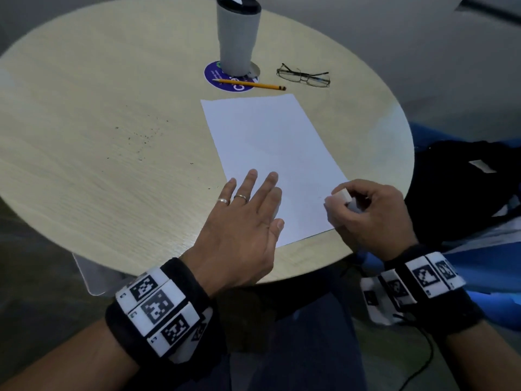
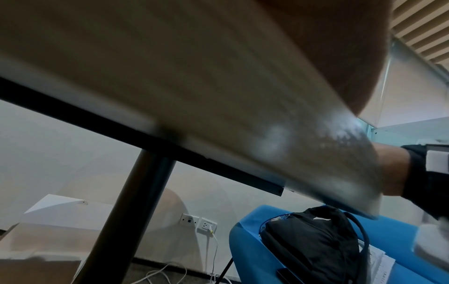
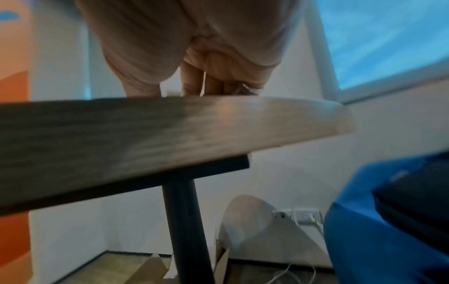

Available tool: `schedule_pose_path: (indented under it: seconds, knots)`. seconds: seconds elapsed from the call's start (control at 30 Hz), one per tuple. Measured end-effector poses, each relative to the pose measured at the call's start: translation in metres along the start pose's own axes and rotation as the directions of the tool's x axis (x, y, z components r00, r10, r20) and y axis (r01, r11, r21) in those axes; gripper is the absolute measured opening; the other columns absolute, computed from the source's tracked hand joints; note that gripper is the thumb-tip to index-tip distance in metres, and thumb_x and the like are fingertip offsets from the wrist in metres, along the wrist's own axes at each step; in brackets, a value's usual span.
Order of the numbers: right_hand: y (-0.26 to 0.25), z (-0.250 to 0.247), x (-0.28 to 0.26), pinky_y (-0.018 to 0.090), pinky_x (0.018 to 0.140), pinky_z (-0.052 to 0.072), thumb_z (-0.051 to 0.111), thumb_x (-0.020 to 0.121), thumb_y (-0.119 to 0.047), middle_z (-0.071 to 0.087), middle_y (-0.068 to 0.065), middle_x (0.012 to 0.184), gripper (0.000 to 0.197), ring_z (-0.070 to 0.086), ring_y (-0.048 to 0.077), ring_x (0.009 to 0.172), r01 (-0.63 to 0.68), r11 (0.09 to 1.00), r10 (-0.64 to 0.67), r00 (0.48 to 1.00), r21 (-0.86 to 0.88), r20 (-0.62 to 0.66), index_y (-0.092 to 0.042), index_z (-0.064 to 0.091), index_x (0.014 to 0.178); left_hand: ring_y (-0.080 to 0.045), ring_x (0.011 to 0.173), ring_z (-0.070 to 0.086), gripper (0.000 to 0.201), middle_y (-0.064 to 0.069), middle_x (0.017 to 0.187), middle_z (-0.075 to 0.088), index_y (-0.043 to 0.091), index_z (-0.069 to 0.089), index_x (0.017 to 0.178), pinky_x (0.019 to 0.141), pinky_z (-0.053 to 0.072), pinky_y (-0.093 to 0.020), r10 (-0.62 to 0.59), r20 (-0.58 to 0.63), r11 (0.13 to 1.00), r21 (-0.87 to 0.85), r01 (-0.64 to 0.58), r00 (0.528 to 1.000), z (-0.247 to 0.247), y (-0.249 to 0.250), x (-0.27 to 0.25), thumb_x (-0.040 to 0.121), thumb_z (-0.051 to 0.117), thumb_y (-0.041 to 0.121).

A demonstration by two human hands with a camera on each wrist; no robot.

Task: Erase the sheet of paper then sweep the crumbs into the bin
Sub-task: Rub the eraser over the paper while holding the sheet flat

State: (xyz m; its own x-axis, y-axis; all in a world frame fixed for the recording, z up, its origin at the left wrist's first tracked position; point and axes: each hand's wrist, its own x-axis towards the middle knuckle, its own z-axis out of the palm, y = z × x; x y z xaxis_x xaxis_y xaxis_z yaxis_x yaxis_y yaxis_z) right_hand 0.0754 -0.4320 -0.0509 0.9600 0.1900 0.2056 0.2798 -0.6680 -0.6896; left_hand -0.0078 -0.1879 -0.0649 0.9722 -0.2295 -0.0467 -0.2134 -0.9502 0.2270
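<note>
Round wood table [image 1: 84,179]: left hand [image 1: 242,218] lies flat, fingers straight, on the near-left corner of the sheet of paper [image 1: 270,153]; right hand [image 1: 366,213] pinches a white eraser [image 1: 342,195] at the near-right edge. Sheet's long axis runs away from the person, tilted left; crumbs [image 1: 141,136] lie farther out to its left, nearer the left hand; no bin visible

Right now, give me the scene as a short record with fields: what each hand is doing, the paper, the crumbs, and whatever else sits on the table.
left hand: flat, fingers spread, pressing the near left part of the sheet of paper
right hand: pinching a white eraser at the sheet's near right edge
sheet: looks blank, lies on the round table
crumbs: dark specks scattered on the table left of the sheet
far side: pencil, glasses, grey cup
bin: cannot tell
</note>
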Motion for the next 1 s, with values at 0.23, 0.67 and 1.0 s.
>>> schedule_pose_path:
  seconds: [0.23, 0.67, 1.0]
  knots:
    - [0.026, 0.003, 0.002, 0.039, 0.071, 0.057, 0.072, 0.101, -0.030, 0.075, -0.005, 0.088, 0.006, 0.069, 0.021, 0.079, 0.018, 0.994, -0.003, 0.991, 0.111, -0.132, -0.024, 0.074, 0.102, -0.020, 0.161, -0.018, 0.060, 0.007, 0.175, -0.014, 0.021, 0.010, 0.165, 0.130, -0.003, -0.047, 0.007, 0.076, 0.998, -0.056, -0.002, 0.997, -0.013, 0.002, -0.001, 0.109, 0.015, 0.043]
    - [0.039, -0.002, 0.007, 0.019, 0.072, 0.049, 0.083, 0.091, -0.021, 0.064, -0.014, 0.088, 0.017, 0.065, 0.000, 0.077, 0.135, 0.991, -0.132, 0.985, 0.018, -0.115, -0.028, 0.077, 0.105, -0.022, 0.155, -0.032, 0.104, -0.003, 0.166, -0.039, 0.014, -0.030, 0.159, 0.130, -0.007, -0.049, 0.126, 0.466, 0.970, 0.129, -0.208, 0.876, -0.027, 0.079, 0.059, 0.098, 0.021, 0.081]
    - [0.035, -0.009, 0.009, 0.011, 0.072, 0.039, 0.077, 0.094, -0.024, 0.060, -0.017, 0.087, 0.007, 0.055, 0.002, 0.083, 0.136, 0.990, -0.137, 0.990, -0.027, -0.041, -0.030, 0.073, 0.095, -0.035, 0.159, -0.018, 0.125, -0.010, 0.169, -0.030, 0.009, -0.023, 0.162, 0.130, -0.002, -0.051, -0.223, 0.400, 0.946, 0.308, 0.099, 0.889, -0.043, 0.036, 0.051, 0.081, 0.009, 0.098]
